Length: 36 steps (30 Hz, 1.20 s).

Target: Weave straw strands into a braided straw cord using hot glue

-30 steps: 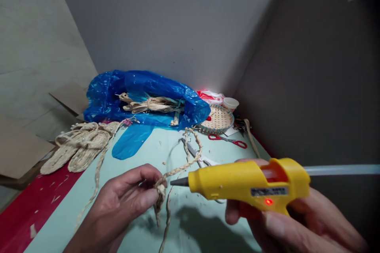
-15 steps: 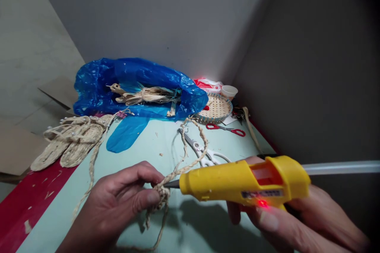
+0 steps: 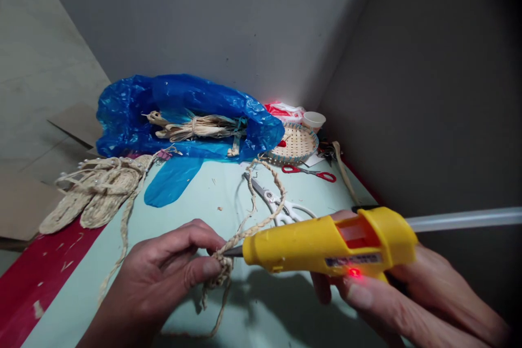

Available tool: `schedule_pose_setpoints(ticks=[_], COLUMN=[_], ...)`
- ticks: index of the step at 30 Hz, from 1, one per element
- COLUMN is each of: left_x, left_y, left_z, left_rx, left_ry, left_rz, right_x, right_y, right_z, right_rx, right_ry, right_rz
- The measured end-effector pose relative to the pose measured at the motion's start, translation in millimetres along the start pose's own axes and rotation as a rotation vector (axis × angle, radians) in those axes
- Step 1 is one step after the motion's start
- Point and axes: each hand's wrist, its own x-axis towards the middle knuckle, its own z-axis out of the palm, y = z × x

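Observation:
Between thumb and fingertips, my left hand (image 3: 171, 272) pinches a small coil of braided straw cord (image 3: 222, 266). One length of the cord rises from the coil and loops away across the table; another hangs below. My right hand (image 3: 391, 293) is wrapped around a yellow glue gun (image 3: 302, 242) with a red light glowing on its side. Its dark nozzle points left and meets the cord at the coil, close to my left fingertips. A clear glue stick (image 3: 465, 219) juts from the back of the gun.
Beyond my hands lie white-handled scissors (image 3: 273, 201) and red-handled scissors (image 3: 309, 173). A blue plastic bag (image 3: 134, 103) holds a bundle of straw (image 3: 199, 128), with a woven basket (image 3: 299, 144) and a paper cup (image 3: 314, 120) beside it. Woven straw sandals (image 3: 101, 187) sit at the left edge.
The glue gun has shifted slightly left and its rear has risen a little, its nozzle pushed closer into the coil. My left hand keeps its pinch on the cord.

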Motion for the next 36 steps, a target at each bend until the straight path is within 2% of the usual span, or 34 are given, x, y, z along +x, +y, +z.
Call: schedule_pose_setpoints(ticks=[5,12,20,28,36], left_x=[0,1,1,0,-1], left_y=[2,1,1,2,6], left_z=[3.1,4.9,4.4,7.9,11.3], left_rx=[0.030,0.039,0.043,0.034,0.066], left_ry=[0.035,0.072,0.051,0.137,0.193], left_rz=[-0.004,-0.011,-0.021,-0.083,-0.089], right_x=[3,5,6,7,5], right_y=[-9,-15,-16,-17,-16], right_z=[-1,-2,-2,-2,-4], right_rx=[-0.115,-0.188,-0.177,-0.206,-0.240], right_ry=[0.077,0.171,0.157,0.184,0.185], right_rz=[-0.133,-0.201,-0.237,-0.239,-0.231])
